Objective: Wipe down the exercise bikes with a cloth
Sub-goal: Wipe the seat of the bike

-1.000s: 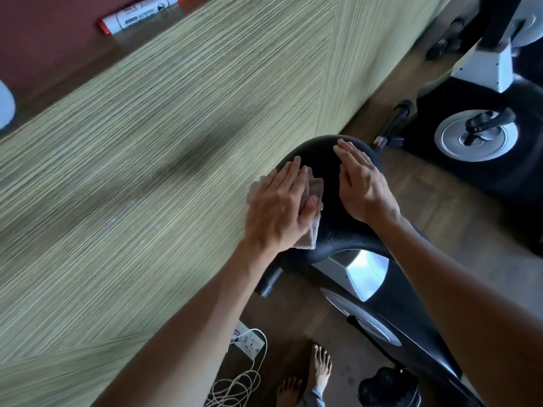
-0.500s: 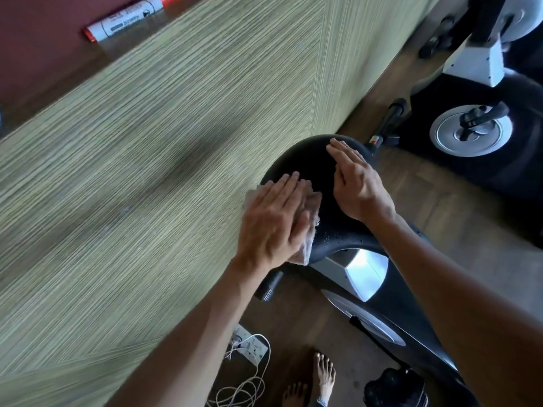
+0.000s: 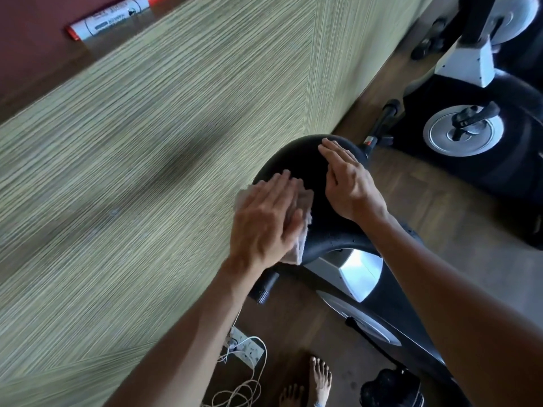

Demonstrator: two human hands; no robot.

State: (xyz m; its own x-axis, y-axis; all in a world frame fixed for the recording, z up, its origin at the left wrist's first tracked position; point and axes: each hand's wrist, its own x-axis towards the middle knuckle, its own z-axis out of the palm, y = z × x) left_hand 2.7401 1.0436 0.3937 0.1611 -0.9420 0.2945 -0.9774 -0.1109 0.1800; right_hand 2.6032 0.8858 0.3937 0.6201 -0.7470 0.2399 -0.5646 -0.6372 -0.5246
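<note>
Cloth (image 3: 302, 210) lies on the left edge of the black bike saddle (image 3: 308, 168), pressed flat under the left hand (image 3: 264, 227), fingers straight. Right hand (image 3: 349, 183) rests open on the saddle top, steadying it. Maintain even palm pressure; overlap strokes toward the beaded front rim.

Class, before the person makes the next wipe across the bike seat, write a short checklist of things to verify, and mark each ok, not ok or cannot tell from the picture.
1. Cloth lies between left hand and seat: ok.
2. Left hand flat, fingers straight, pressing the cloth: ok.
3. Right hand rests on the seat, steadying it: ok.
4. Droplets on the seat's near edge wiped: not ok.
5. Cable on the floor away from the bare feet: ok.
6. Cloth clean enough underneath: cannot tell.
</note>
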